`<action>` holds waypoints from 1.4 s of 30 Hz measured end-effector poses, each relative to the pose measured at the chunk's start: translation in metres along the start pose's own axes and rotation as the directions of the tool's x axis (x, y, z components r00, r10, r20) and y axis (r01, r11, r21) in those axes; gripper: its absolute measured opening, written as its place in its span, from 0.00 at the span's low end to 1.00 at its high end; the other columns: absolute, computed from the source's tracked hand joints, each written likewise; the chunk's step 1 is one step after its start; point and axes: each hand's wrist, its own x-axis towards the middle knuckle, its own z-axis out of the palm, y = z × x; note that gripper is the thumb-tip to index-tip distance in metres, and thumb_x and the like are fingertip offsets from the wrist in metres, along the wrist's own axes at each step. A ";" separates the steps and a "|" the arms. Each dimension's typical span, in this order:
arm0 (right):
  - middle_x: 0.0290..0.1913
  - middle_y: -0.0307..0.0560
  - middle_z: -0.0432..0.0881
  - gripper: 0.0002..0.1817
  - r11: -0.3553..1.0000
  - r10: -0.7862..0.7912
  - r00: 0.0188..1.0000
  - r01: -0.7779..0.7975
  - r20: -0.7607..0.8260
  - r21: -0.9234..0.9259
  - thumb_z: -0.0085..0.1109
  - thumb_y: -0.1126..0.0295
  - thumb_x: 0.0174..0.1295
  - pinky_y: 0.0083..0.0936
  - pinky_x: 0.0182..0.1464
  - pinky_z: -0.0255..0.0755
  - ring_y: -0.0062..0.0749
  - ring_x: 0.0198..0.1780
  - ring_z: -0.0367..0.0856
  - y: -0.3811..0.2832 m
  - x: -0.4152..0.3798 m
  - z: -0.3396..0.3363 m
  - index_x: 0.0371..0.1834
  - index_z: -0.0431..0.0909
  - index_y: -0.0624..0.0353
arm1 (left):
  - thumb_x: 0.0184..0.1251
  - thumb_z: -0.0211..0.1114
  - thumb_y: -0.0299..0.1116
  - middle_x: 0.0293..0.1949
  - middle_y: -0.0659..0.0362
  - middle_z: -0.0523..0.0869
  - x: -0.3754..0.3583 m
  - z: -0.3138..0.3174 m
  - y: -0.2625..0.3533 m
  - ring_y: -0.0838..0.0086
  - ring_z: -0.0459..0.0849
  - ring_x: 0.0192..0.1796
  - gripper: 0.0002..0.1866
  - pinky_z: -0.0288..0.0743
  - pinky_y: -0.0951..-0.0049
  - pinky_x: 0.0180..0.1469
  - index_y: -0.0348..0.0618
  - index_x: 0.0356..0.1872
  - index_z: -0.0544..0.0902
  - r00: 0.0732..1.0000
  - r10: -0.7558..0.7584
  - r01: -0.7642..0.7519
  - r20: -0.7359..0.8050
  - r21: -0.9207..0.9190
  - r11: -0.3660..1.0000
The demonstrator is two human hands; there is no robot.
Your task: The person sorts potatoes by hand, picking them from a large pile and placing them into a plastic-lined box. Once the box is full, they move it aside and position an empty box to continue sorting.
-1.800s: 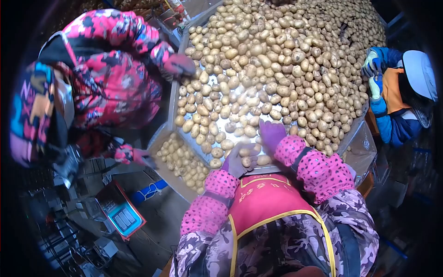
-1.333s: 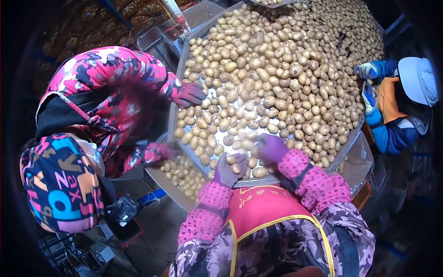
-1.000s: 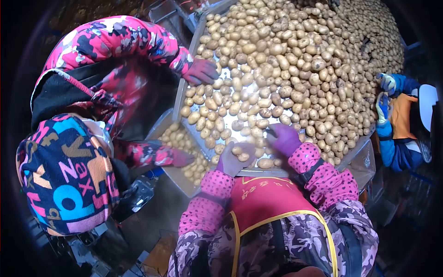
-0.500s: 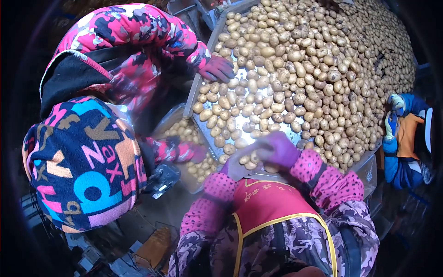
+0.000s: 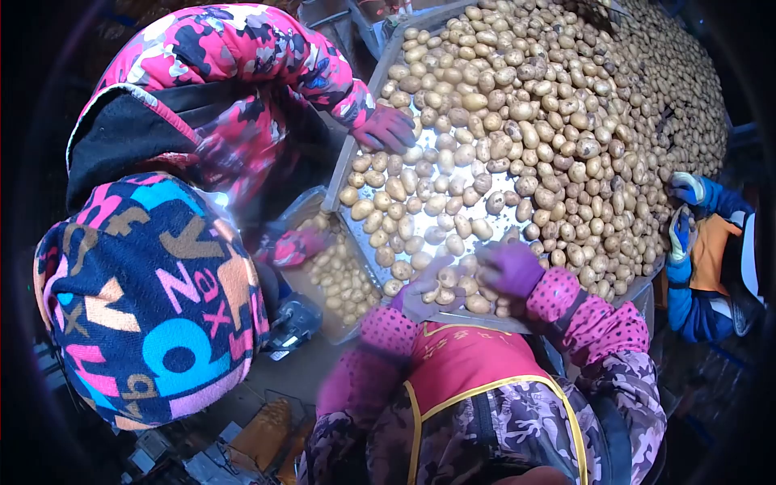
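Note:
Both my hands wear purple gloves and are at the near edge of a metal sorting table (image 5: 356, 230) heaped with potatoes (image 5: 566, 145). My left hand (image 5: 422, 293) is open, its fingers stretched beside a small cluster of potatoes (image 5: 457, 287) at the rim. My right hand (image 5: 512, 268) reaches over the right side of that cluster, palm down, fingers apart and somewhat blurred. Whether either hand touches a potato underneath is hidden.
At left, a co-worker in a patterned hat (image 5: 153, 299) rests one gloved hand (image 5: 385, 129) on the table. Their other hand is over a potato-filled bin (image 5: 333, 283). Another person (image 5: 707, 259) stands at the right edge. The raised metal rim borders the table.
My hands have moved apart; the right shifted right and slightly down. More potatoes show between them. The left co-worker's lower hand has drawn back left and up.

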 end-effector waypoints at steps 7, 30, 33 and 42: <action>0.48 0.49 0.82 0.15 0.812 0.253 0.819 -0.469 -0.515 -0.347 0.65 0.63 0.58 0.49 0.48 0.74 0.48 0.45 0.85 0.090 0.099 -0.049 0.48 0.80 0.50 | 0.85 0.49 0.44 0.72 0.39 0.73 0.002 -0.028 -0.015 0.50 0.80 0.67 0.28 0.79 0.53 0.68 0.41 0.78 0.64 0.968 -0.015 0.037 -0.250 0.082 0.996; 0.54 0.48 0.79 0.21 0.897 0.089 0.996 -0.088 -0.018 -0.433 0.73 0.64 0.47 0.47 0.52 0.79 0.50 0.52 0.84 0.057 0.113 -0.035 0.48 0.86 0.42 | 0.80 0.54 0.59 0.79 0.47 0.65 0.021 0.031 -0.015 0.42 0.68 0.75 0.37 0.65 0.34 0.75 0.47 0.80 0.64 0.984 -0.054 0.022 -0.171 -0.188 0.982; 0.52 0.51 0.81 0.22 0.892 0.118 0.993 -0.098 0.017 -0.441 0.74 0.62 0.46 0.48 0.51 0.79 0.50 0.51 0.84 0.056 0.119 -0.040 0.49 0.86 0.42 | 0.83 0.49 0.59 0.78 0.44 0.66 0.009 0.035 -0.018 0.42 0.70 0.75 0.35 0.66 0.35 0.74 0.47 0.80 0.64 0.962 -0.077 0.007 -0.262 -0.258 0.966; 0.34 0.58 0.86 0.18 0.938 -0.219 0.952 0.266 -0.214 0.225 0.56 0.53 0.71 0.52 0.43 0.78 0.57 0.38 0.86 -0.067 0.055 -0.013 0.51 0.84 0.53 | 0.84 0.46 0.55 0.76 0.43 0.69 -0.018 0.093 0.027 0.51 0.71 0.76 0.31 0.70 0.45 0.75 0.39 0.72 0.63 0.872 0.345 -0.190 -0.348 0.407 0.893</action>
